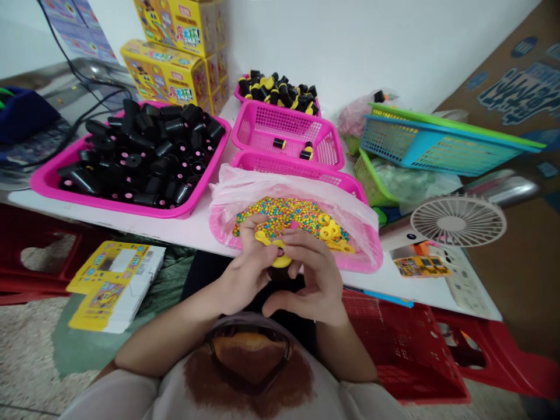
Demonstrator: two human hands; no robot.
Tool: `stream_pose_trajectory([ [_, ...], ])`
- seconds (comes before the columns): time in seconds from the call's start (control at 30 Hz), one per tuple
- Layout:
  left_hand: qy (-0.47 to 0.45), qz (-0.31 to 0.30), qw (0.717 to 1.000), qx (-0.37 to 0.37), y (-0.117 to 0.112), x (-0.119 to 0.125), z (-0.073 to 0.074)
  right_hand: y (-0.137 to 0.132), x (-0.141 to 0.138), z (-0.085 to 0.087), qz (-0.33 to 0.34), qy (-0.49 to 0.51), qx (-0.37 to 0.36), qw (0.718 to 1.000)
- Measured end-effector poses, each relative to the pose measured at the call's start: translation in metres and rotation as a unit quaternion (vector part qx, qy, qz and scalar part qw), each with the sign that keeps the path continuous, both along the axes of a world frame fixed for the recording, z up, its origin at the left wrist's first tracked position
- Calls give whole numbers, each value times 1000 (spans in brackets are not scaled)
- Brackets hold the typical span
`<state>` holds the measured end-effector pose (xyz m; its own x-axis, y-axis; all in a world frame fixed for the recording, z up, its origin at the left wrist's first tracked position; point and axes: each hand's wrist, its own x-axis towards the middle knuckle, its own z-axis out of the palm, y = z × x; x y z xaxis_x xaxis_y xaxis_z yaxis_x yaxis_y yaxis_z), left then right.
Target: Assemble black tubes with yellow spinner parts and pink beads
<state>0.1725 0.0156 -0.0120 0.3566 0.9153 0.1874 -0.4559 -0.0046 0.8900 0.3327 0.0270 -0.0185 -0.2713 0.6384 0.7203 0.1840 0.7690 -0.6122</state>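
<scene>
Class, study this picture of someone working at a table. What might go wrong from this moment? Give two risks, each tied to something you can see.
1. The left hand and right hand pinch a small yellow piece with the fingertips, by the table's front edge; a slip would likely drop it to the floor.
2. The pink basket of loose coloured beads sits close to that edge; a knock from a wrist might spill them.
</scene>
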Motion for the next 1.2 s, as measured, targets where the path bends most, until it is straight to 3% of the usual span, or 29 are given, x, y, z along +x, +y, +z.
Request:
stream_pose_trajectory([
  [0.07, -96, -59, 986, -122, 0, 4, 6, 0, 5, 0, 1, -33, 4, 999],
  [0.13, -130, -93, 969, -189, 0, 7, 11, -2, 5, 0, -18, -37, 1, 999],
  [0.3, -158, -107, 954, -231, -3, 13, 12, -12, -6, -2, -32, 26, 12, 999],
  [0.4, -165, -115, 955, -216, -3, 13, 12, -18, -9, 2, -39, 35, 6, 999],
  [0.5, -144, -128, 973, -125, -1, 6, 10, -18, -3, 8, -39, 10, -61, 997],
  [0.6, -66, -165, 984, -13, -1, -4, 5, -15, 6, 11, 14, -38, -129, 991],
  [0.7, -55, -194, 979, 22, -4, -7, 3, -15, 10, 6, 74, -4, -148, 986],
  [0.8, -110, -193, 975, -21, -7, -3, 3, -17, 6, 0, 44, 56, -119, 990],
  [0.97, -179, -194, 960, -92, -10, 4, -1, -20, -5, 1, -13, 50, -53, 997],
  [1.1, -174, -213, 957, -90, -7, 1, -4, -18, -8, 4, -19, 47, 24, 998],
  [1.2, -112, -153, 981, -39, -2, -7, -1, -6, 3, 18, -21, 4, 90, 996],
])
